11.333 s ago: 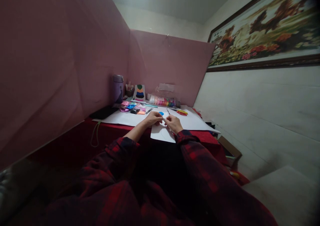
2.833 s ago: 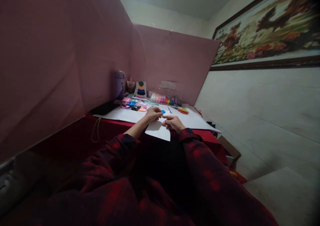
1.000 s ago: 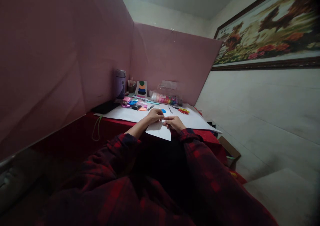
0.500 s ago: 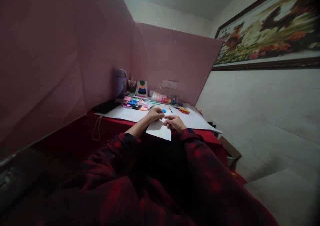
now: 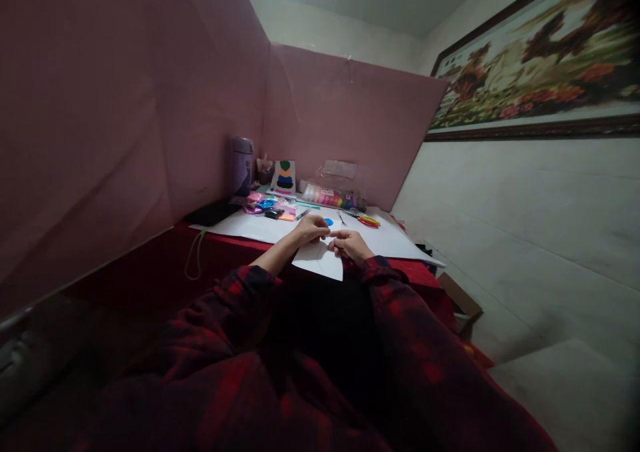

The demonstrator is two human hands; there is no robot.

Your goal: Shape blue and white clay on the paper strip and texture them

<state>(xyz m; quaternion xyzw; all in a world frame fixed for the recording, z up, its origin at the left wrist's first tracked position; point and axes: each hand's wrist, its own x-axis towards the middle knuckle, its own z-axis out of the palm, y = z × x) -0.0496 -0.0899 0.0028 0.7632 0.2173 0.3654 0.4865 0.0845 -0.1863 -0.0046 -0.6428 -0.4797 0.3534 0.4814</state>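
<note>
A small white sheet lies at the front edge of the table, its lower corner hanging over. My left hand is above its far edge, fingers closed in a pinch; what they hold is too small to make out. Close on the right, my right hand is closed at the sheet's right side, its fingertips nearly meeting those of my left hand. Whether it grips the sheet is unclear. A blue round piece lies just beyond my left hand.
Scissors with red and yellow handles lie behind the right hand. Colourful packets are at the back left, near a purple flask, a painted card and a bag of coloured tubs. A black item rests left.
</note>
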